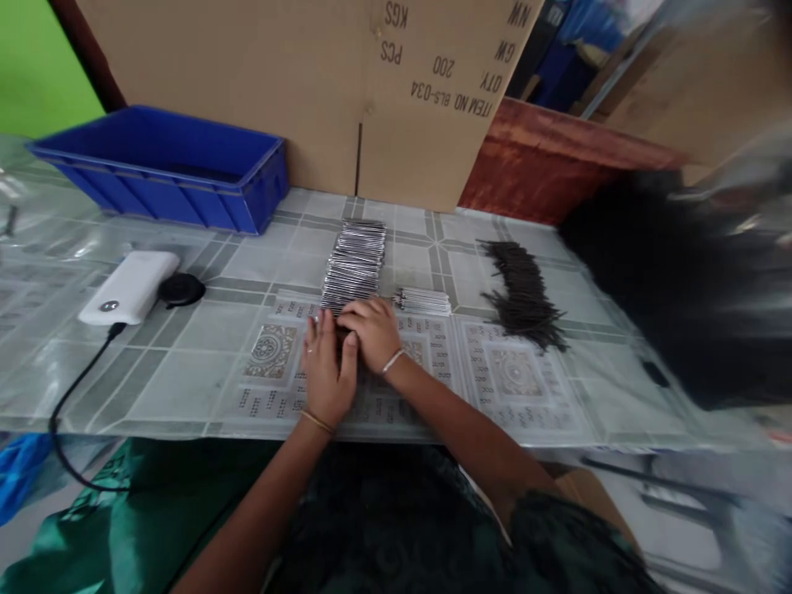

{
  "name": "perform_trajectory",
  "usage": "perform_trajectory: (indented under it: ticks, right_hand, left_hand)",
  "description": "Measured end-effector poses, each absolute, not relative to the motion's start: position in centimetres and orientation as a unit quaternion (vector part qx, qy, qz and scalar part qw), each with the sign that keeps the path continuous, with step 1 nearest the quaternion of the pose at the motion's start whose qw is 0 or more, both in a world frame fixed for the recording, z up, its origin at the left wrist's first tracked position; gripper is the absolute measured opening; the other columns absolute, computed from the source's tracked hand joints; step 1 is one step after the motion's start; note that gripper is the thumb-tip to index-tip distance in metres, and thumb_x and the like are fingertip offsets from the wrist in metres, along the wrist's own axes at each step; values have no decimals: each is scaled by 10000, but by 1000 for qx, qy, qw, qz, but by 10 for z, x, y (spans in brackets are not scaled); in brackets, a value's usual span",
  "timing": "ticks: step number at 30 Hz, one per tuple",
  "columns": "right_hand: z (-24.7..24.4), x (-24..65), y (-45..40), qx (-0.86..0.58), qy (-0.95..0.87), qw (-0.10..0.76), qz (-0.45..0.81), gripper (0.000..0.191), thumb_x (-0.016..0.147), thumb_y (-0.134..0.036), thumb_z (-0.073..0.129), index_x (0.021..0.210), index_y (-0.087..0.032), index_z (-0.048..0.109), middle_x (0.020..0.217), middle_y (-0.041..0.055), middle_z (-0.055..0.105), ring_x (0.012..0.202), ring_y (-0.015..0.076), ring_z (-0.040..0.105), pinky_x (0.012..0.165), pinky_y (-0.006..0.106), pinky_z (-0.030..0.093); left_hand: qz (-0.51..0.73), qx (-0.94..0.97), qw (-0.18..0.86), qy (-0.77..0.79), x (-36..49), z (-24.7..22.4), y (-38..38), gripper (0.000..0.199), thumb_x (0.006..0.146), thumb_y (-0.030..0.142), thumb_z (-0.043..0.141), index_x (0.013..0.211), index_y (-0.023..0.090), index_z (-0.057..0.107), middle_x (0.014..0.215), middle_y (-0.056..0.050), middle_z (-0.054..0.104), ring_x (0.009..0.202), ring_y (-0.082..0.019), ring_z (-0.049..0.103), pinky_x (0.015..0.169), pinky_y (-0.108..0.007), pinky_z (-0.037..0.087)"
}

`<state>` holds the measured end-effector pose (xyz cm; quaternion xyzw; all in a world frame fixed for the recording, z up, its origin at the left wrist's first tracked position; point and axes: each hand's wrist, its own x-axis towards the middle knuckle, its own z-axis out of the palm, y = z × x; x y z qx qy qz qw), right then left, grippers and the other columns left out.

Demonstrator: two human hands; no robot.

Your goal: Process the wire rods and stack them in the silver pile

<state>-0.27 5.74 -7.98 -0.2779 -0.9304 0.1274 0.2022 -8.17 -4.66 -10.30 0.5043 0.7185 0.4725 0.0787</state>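
Forearms point(266, 503), two, cross the desk's point(408, 247) near edge. Left hand point(327, 371), right hand point(374, 332): together, seemingly touching the silvery rods point(355, 264) mid-desk; what they grip, I cannot tell. Dark sticks point(523, 289) lie toward the right edge.

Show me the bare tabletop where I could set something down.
One bare patch lies between the black disc and the long silver stack; another between that stack and the dark bundle, beyond the short row. Crowded: the stack's near end, beside left hand and right hand.
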Motion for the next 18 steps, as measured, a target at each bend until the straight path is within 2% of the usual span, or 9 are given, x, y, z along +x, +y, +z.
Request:
perform_trajectory:
  ticks: [3,9,14,18]
  right_hand:
    - [-85,-21,55,-295,-933,176,111,186,967,-289,538,1054,-288,703,1155,-6,653,1096,206,522,1146,423,255]
    - [-74,42,60,-329,-915,214,97,322,974,-356,516,1283,-297,582,1283,10,608,1212,193,509,1205,440,133]
    - [-98,122,93,-442,-878,170,75,398,971,-334,498,1354,-231,537,1400,103,538,1290,261,460,1153,513,252]
    - [-120,143,91,-424,-890,151,73,421,971,-302,494,1386,-234,514,1459,97,486,1313,268,440,1121,476,330]
  left_hand:
    - [419,501,72,754,-96,-113,-42,636,980,492,348,1513,149,298,1536,-191,370,1488,-356,158,1166,-640,191]
    - [425,525,61,735,-95,-117,-41,711,964,535,365,1538,143,216,1580,-213,260,1493,-366,129,1164,-629,196]
    - [386,574,-4,723,-74,-101,-37,701,966,457,399,1553,158,159,1611,-177,187,1506,-345,63,1191,-613,122]
    - [317,667,-34,674,-49,-99,-31,664,956,401,421,1537,140,237,1603,-162,220,1507,-332,86,1202,-592,119]
